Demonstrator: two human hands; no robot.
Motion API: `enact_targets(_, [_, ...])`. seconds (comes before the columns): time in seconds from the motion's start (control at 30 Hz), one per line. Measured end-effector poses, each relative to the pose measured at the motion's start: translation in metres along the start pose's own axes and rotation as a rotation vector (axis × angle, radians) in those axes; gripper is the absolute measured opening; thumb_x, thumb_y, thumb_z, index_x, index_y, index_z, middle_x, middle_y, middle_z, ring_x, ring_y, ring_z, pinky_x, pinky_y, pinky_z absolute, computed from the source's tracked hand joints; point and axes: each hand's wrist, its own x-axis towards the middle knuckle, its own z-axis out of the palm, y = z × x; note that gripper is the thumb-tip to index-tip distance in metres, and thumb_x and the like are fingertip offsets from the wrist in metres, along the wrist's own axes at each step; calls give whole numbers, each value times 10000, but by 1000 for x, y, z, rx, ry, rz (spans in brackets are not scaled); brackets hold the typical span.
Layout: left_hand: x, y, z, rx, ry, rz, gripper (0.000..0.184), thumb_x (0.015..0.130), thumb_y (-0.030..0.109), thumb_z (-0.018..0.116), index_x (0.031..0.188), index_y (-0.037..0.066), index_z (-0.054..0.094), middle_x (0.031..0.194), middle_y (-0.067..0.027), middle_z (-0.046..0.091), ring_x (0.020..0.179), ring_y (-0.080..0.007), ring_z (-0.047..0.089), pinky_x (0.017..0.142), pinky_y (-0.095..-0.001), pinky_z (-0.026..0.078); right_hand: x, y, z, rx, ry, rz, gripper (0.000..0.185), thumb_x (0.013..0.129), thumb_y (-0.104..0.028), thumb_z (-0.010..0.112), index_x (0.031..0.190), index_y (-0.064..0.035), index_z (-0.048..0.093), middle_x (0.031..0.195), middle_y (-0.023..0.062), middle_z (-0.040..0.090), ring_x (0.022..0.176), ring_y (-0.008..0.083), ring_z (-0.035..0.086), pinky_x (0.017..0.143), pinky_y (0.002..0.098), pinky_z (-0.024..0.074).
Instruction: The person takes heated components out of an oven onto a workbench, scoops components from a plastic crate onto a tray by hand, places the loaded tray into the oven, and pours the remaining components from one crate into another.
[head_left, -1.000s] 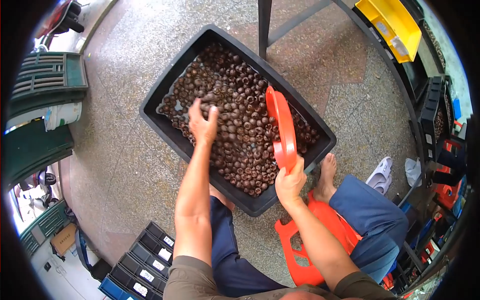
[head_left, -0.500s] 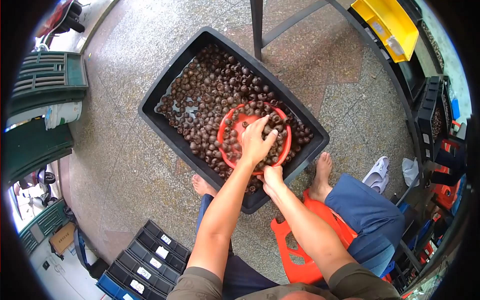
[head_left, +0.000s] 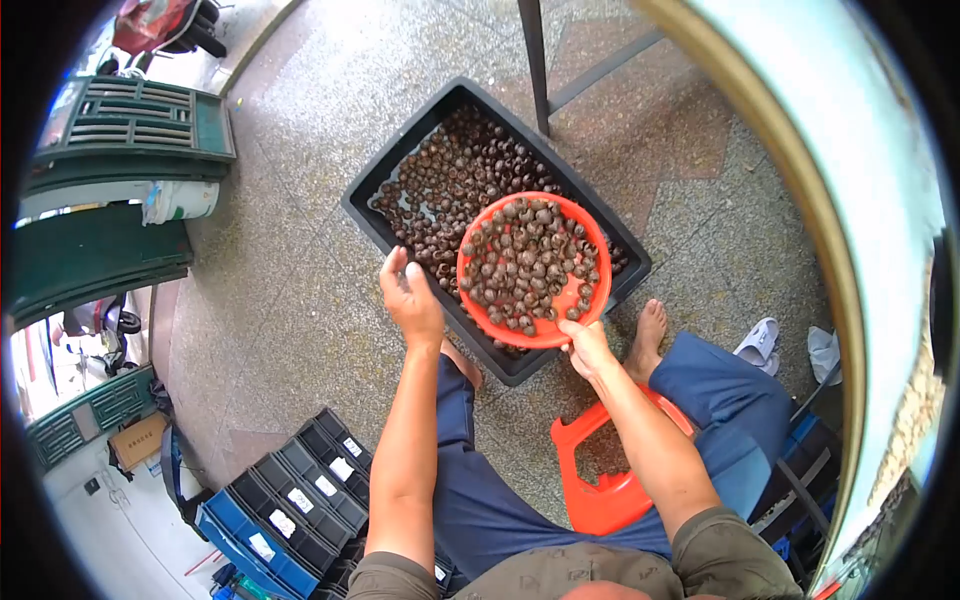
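My right hand (head_left: 588, 350) grips the near rim of a round red basin (head_left: 492, 322), thumb on top. Many round brown pieces (head_left: 530, 255) lie in the basin, which is held above the near right part of a black rectangular tub (head_left: 385, 240). More brown pieces (head_left: 455, 165) fill the tub, with some liquid showing at its left side. My left hand (head_left: 413, 305) is beside the tub's near left edge, fingers apart and holding nothing.
A red plastic stool (head_left: 610, 505) is between my legs. Black bins (head_left: 325, 455) and a blue bin (head_left: 255, 545) stand at lower left. A dark metal leg (head_left: 535, 65) rises behind the tub. Pale slippers (head_left: 758, 340) lie at right.
The red basin went from upright to lying in the tub, and is now raised and full of pieces. My left hand has left the basin and moved left. The view has shifted.
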Motion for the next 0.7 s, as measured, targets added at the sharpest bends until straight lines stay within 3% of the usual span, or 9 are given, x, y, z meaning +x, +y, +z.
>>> enact_targets(0.17, [-28,67,-51,-305,169,-144,363,1058,185,462,1373,5,471,1268,-155,603,1121,-214,604,989,-347,467,-116,-60,-5,-107,-35,17,148,866,23,610,989,-44,660,850,20,678,586,96,577,427,249,397])
enact_targets(0.3, [-55,138,-89,-396,221,-271,383,1072,260,434,1391,49,467,1285,-135,613,1060,-194,638,910,-305,472,-239,-108,-15,-92,-80,84,291,827,66,593,1108,-7,605,872,43,657,552,111,562,412,247,398])
enact_targets(0.5, [-81,223,-115,-449,190,-153,416,1069,307,430,1403,60,456,1269,-138,622,1046,-203,636,929,-339,474,-402,-167,-55,-70,-162,47,325,814,86,578,1131,19,595,878,79,675,543,116,590,418,237,430])
enact_targets(0.7, [-114,303,-72,-575,31,-108,452,1059,333,449,1410,49,446,1259,-134,614,1038,-222,613,954,-363,460,-528,-212,-98,63,-91,-156,309,811,85,566,1110,28,622,850,93,686,538,110,602,420,230,443])
